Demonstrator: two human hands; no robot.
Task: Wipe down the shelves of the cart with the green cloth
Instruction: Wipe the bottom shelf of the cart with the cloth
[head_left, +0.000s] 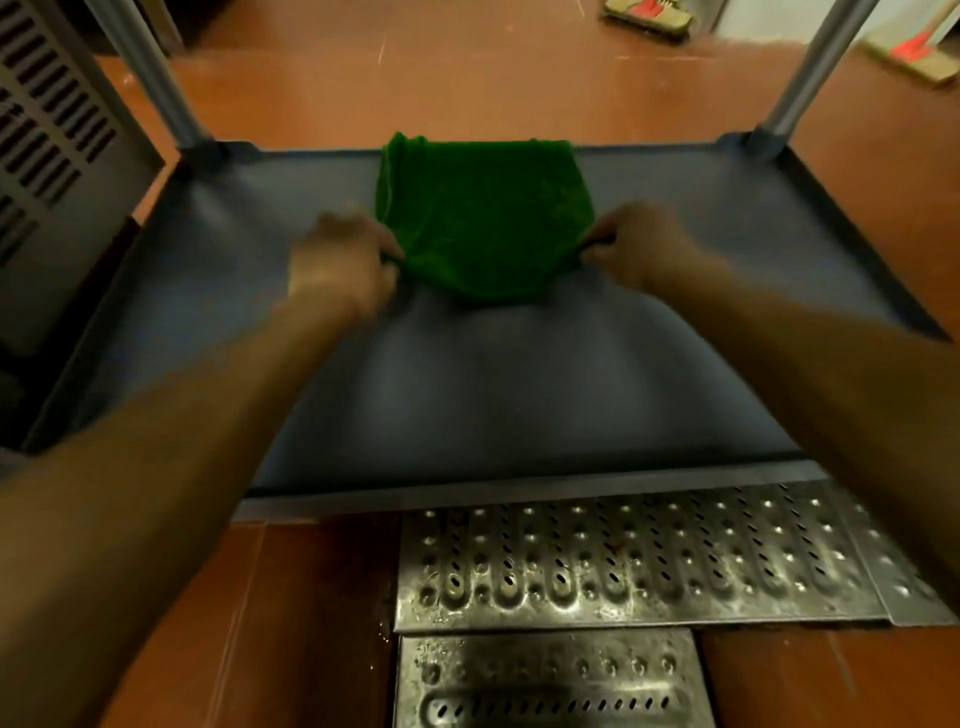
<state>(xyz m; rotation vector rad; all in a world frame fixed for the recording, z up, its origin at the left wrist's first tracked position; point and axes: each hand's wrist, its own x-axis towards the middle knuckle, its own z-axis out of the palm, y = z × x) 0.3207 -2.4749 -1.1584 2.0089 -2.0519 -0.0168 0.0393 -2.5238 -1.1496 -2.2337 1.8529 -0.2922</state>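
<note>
We pinch the green cloth by its near corners, left hand and right hand, spreading it on the shelf; next, we judge, comes dragging it flat across.

Red-brown floor with perforated metal drain grates; louvred cabinet at left.

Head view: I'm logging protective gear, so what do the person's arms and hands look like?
The left forearm and right forearm are bare to the frame edge: no sleeves. The left hand and right hand wear no gloves; no watch, band or ring shows, though blur could hide small items.
</note>
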